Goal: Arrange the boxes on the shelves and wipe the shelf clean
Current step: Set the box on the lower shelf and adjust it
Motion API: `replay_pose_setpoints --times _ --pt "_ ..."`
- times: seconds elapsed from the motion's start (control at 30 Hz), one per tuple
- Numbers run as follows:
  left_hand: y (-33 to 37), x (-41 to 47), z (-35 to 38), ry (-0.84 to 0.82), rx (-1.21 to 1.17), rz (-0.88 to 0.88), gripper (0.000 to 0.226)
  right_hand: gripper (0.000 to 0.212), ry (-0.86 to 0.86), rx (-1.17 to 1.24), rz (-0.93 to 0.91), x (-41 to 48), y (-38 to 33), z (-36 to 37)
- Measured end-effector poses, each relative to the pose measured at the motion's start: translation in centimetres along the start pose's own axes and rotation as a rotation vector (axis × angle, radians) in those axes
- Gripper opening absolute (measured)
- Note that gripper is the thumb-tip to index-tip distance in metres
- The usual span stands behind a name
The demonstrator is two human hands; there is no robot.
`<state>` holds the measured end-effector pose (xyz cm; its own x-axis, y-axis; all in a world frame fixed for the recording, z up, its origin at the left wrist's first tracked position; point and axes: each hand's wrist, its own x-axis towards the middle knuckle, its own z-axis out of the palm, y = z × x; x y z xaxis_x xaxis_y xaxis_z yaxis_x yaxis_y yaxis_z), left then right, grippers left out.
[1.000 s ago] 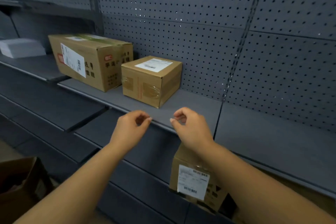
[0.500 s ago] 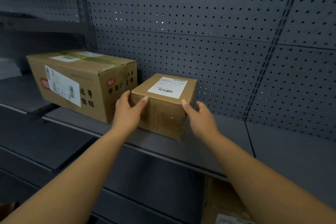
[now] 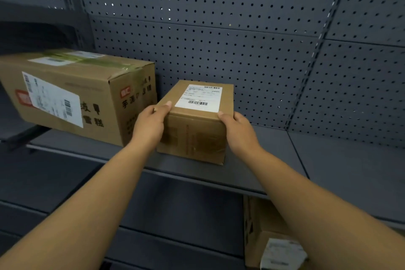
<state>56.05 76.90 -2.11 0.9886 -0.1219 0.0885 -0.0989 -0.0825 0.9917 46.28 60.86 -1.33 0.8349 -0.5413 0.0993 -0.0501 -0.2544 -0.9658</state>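
Observation:
A small cardboard box (image 3: 195, 136) with a white shipping label on top stands on the grey shelf (image 3: 274, 155). My left hand (image 3: 151, 123) grips its front left corner, thumb on the top edge. My right hand (image 3: 238, 129) grips the front right corner the same way. Both hands press against the box sides. A large cardboard box (image 3: 72, 94) with a white label and green tape sits just to the left, a narrow gap between the two boxes.
A perforated grey back panel (image 3: 219, 39) rises behind the shelf. Another labelled cardboard box (image 3: 269, 241) sits on a lower shelf at the bottom right. Lower grey shelves (image 3: 54, 182) step out to the left. The shelf continues bare to the right.
My hands went from hovering at the shelf edge to gripping the small box on both sides. The box has turned so its front face is squarer to me.

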Motion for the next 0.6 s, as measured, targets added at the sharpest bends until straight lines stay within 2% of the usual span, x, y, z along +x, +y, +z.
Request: replay_pose_setpoints --times 0.23,0.4,0.6 --pt "0.7 -5.4 -1.6 0.027 0.0 0.051 0.043 0.038 0.006 -0.01 -0.099 -6.0 -1.0 -1.2" --pt "1.0 -11.8 -3.3 0.038 -0.017 0.088 0.033 0.04 0.006 -0.012 -0.151 -11.9 -0.9 -2.3" --pt "0.5 -19.6 -6.2 0.069 -0.01 0.111 0.032 0.038 -0.025 -0.03 -0.2 -19.0 -0.3 -3.1"
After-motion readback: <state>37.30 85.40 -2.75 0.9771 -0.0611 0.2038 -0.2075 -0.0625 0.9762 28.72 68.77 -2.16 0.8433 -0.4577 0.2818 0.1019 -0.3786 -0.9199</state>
